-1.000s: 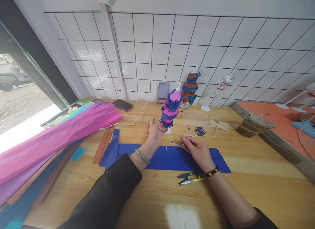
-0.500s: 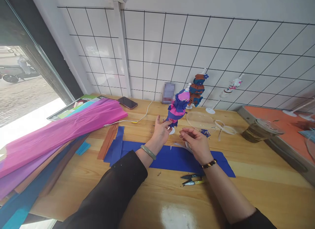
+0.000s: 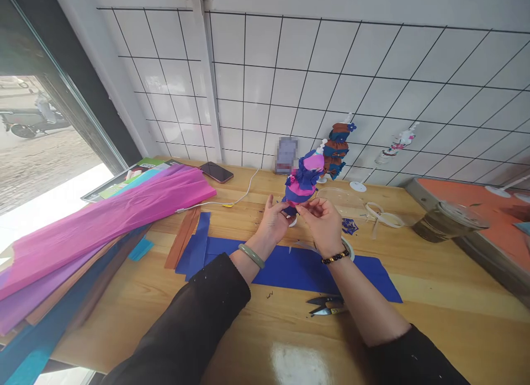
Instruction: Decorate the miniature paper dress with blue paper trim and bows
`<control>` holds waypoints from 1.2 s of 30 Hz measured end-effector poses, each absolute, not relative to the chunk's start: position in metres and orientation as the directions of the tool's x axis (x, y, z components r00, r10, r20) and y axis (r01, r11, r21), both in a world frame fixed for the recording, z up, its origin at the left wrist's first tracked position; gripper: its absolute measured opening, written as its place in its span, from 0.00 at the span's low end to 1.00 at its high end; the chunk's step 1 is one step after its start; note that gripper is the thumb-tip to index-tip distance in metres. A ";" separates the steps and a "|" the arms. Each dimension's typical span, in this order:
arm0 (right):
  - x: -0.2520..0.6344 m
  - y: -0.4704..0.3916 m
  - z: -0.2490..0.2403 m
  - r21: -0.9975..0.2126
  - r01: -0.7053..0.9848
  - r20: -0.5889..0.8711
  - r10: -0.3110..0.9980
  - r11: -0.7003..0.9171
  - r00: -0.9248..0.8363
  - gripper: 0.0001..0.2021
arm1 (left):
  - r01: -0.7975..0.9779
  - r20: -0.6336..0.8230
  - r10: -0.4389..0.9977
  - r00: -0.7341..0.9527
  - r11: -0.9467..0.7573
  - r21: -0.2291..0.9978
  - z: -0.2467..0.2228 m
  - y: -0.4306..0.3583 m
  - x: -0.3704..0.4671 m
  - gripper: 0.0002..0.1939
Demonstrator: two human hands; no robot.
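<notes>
A pink and blue paper figure [image 3: 302, 180] with a white beaded tip stands tilted on a small white base. My left hand [image 3: 273, 222] holds its lower left side between thumb and fingers. My right hand [image 3: 325, 222] is at the lower right side, thumb and index finger pinched at the pink and blue paper; anything small between them is hidden. Below both hands lies a blue paper strip [image 3: 285, 269], with a roll of white tape [image 3: 348, 249] partly behind my right wrist. Black snips [image 3: 325, 306] rest near my right forearm.
Folded pink paper [image 3: 116, 214] and other coloured sheets lie at left, a phone [image 3: 216, 172] behind. A brown and teal figure [image 3: 337, 150] stands near the tiled wall. At right are clear plastic rings [image 3: 385, 216], a lidded cup [image 3: 443, 222] and an orange tray [image 3: 476, 208].
My right hand has moved left and up to the figure, and its fingertips now touch the lower part. More of the tape roll shows. My left hand keeps its hold.
</notes>
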State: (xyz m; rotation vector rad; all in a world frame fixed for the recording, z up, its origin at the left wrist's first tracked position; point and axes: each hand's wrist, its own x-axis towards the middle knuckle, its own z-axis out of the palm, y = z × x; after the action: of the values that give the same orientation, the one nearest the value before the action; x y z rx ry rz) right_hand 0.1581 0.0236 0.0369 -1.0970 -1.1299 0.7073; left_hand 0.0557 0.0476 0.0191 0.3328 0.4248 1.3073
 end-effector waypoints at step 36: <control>0.157 0.038 0.034 -0.978 -0.113 0.141 0.953 0.177 0.270 0.21 | -0.851 -0.120 0.976 0.181 0.216 0.479 0.016 0.051 0.058 0.47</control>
State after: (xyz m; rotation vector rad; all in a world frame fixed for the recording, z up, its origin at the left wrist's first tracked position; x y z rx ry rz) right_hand 0.1565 0.0379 0.0337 -1.1075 -0.9919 0.9630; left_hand 0.0579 0.0510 0.0162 0.3361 0.4449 1.3246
